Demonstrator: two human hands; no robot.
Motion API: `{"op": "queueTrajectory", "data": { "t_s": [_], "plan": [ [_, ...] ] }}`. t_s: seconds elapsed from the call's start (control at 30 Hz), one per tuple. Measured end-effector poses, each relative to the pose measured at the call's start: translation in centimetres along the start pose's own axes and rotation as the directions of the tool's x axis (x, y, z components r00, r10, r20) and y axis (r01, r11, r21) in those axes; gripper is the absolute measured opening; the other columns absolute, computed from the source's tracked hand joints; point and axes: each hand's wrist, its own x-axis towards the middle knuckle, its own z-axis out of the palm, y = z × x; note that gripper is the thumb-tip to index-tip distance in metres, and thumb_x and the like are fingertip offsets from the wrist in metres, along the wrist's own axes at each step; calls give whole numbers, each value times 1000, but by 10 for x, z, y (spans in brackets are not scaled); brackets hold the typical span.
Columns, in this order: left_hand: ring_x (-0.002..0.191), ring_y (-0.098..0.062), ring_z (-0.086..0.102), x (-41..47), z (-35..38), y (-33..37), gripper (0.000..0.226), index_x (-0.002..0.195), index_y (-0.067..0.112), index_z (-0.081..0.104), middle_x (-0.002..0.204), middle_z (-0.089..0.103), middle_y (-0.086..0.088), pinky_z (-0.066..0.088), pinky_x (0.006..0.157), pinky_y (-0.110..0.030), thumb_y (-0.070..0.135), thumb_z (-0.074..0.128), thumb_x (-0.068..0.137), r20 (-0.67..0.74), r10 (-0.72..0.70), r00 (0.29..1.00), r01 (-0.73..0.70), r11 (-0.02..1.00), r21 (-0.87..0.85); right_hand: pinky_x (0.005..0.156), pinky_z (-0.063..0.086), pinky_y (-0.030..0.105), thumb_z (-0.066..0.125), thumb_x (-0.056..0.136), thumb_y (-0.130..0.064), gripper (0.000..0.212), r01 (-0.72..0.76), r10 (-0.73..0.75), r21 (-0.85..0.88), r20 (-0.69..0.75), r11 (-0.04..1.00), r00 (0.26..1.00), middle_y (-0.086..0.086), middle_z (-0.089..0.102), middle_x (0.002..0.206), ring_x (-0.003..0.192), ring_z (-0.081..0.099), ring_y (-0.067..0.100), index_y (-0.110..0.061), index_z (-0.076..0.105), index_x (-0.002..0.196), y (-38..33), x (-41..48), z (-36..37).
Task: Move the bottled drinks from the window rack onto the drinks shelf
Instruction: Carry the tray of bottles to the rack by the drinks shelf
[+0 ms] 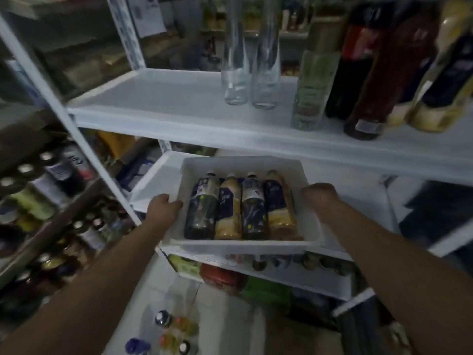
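A white tray [240, 245] sits at the front of a white middle shelf [353, 193]. Several bottled drinks lie side by side in it: two dark ones [201, 213] and two pale yellow ones [229, 213], all with dark blue labels. My left hand [163, 208] grips the tray's left rim. My right hand [320, 198] holds the tray's right rim with fingers curled over it. The frame is blurred.
The white shelf above [166, 98] carries two clear glass bottles [248, 60], a pale green bottle [314, 80] and dark tall bottles [378, 80] at its right. A dark rack of bottles [51, 201] stands at the left. More bottles [169, 329] stand on the floor level below.
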Motion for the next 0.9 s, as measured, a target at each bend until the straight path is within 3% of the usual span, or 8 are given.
{"op": "queueTrajectory", "data": {
  "t_s": [0.1,0.2,0.33,0.5,0.63,0.73,0.83,0.9],
  "plan": [
    [103,-41,62,42,38,21,29,104,-5,66,106,65,-25,47,83,-39,18,65,88,83,76,994,-76,997,-9,71,43,29,62,93,-13,7,-85,83,-25,-93,996,992,9,56,95,68,53,20,-12,55,95,12,28,-5],
    [110,-42,60,76,71,35,38,117,-6,62,118,64,-26,46,87,-37,20,64,90,159,112,981,-118,993,25,59,43,30,60,94,-11,13,-199,183,-67,-194,978,964,14,56,79,69,58,31,1,57,91,24,48,-8],
    [102,-40,62,101,111,41,36,115,-5,63,113,65,-25,44,76,-33,22,62,91,262,97,960,-119,990,71,74,43,31,55,94,-13,11,-249,223,-88,-229,965,948,13,53,97,106,62,38,-8,60,103,46,60,-6],
    [105,-40,60,112,139,29,39,118,-4,61,118,64,-24,44,82,-34,25,60,91,267,87,960,-117,988,98,58,41,25,49,95,-5,27,-311,267,-134,-273,941,924,12,53,77,74,55,27,-1,48,68,68,69,2],
    [105,-40,61,117,139,33,40,117,-4,63,117,65,-24,49,88,-40,25,59,91,274,74,959,-117,982,146,66,42,28,51,96,-10,22,-337,287,-149,-282,930,915,15,57,88,95,63,36,10,60,102,61,65,4],
    [108,-40,60,114,137,36,41,118,-4,60,119,63,-24,47,88,-37,28,56,92,292,77,953,-152,958,244,87,44,35,55,93,-26,37,-237,70,-449,-357,862,931,20,57,121,111,55,37,0,56,120,53,51,1],
    [118,-40,50,92,137,56,52,131,4,47,130,52,-22,43,90,-40,36,57,91,174,77,982,-139,913,383,97,36,36,54,95,-34,43,32,-302,-691,-274,723,913,17,54,126,116,48,34,-6,55,127,44,37,14],
    [121,-39,45,63,144,77,53,133,11,47,133,48,-19,43,93,-47,36,60,88,53,237,970,-241,923,299,89,44,35,55,94,-38,45,63,-232,-644,-181,762,956,17,55,122,107,53,31,-6,53,125,37,33,33]
  ]
}}
